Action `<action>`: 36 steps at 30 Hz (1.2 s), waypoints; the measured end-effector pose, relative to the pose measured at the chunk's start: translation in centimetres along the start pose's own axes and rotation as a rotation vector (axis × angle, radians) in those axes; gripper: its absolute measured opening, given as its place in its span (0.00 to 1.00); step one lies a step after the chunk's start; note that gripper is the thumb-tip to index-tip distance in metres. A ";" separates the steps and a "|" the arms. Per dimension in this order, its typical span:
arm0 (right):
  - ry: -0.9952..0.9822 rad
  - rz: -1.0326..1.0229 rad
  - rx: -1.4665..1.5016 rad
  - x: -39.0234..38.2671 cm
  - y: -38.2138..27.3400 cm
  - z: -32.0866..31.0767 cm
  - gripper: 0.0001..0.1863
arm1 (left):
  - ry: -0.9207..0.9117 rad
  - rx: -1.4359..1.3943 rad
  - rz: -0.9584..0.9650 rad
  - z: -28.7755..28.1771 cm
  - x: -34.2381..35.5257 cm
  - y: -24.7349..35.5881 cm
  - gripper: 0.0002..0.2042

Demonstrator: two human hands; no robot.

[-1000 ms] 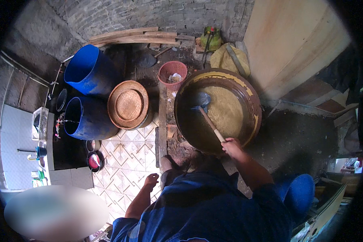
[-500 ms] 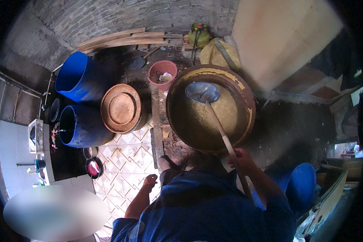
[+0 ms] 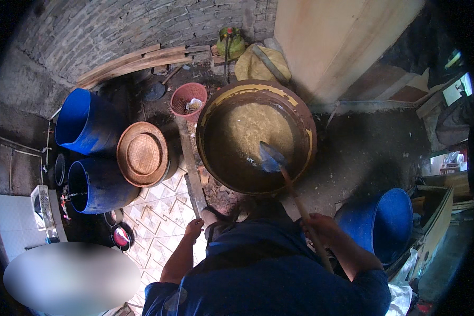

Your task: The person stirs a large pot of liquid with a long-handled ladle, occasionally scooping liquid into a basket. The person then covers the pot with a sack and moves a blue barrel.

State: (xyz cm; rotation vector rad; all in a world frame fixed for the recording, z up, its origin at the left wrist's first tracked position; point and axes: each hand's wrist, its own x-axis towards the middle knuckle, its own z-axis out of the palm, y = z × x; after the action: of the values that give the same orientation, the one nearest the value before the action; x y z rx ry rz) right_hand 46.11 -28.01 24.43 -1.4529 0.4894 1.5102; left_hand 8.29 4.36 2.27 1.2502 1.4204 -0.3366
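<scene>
My right hand (image 3: 315, 225) grips the long wooden handle of a metal ladle (image 3: 270, 157), whose head is inside a large brown-rimmed pan (image 3: 306, 131) near the edge nearest me. The pan holds a murky yellow-brown liquid (image 3: 255, 124). My left hand (image 3: 194, 228) hangs low beside my body over the tiled floor, fingers loosely curled with nothing seen in them.
Blue barrels (image 3: 102, 189) and woven round trays (image 3: 143, 138) are left; another blue barrel (image 3: 384, 210) is near my right arm. A red plastic basket (image 3: 181, 95), green gas cylinder (image 3: 236, 39), planks (image 3: 137, 58) and yellow sack (image 3: 247, 68) lie beyond. Pale board (image 3: 332, 42) leans right.
My right hand has moved lower and back toward me with the handle; the ladle head has moved from the pan's far part to its near right. The view has shifted slightly.
</scene>
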 end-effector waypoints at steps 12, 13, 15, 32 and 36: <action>0.148 -0.331 -0.157 8.5 -4.4 0.4 0.10 | 0.071 -0.033 -0.106 -1.4 -2.5 -3.4 0.22; 0.122 -0.341 -0.197 9.2 -5.1 0.4 0.10 | 0.071 -0.086 -0.119 -1.4 -2.5 -3.9 0.23; 0.098 -0.350 -0.275 10.7 -6.5 0.5 0.10 | 0.067 -0.078 -0.134 -1.4 -2.4 -4.8 0.20; 0.445 -0.578 -1.130 25.0 -12.0 6.8 0.21 | 0.172 -0.173 -0.140 -0.2 -5.3 -6.8 0.22; 0.395 -0.667 -1.296 22.0 -11.2 9.3 0.18 | 0.182 -0.194 -0.166 0.2 -6.0 -8.6 0.21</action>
State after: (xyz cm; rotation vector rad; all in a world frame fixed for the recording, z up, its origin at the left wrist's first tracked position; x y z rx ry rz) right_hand 53.67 -7.52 9.61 -2.5416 -0.8982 0.9129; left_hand 0.10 -2.00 3.51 1.0274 1.6765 -0.1949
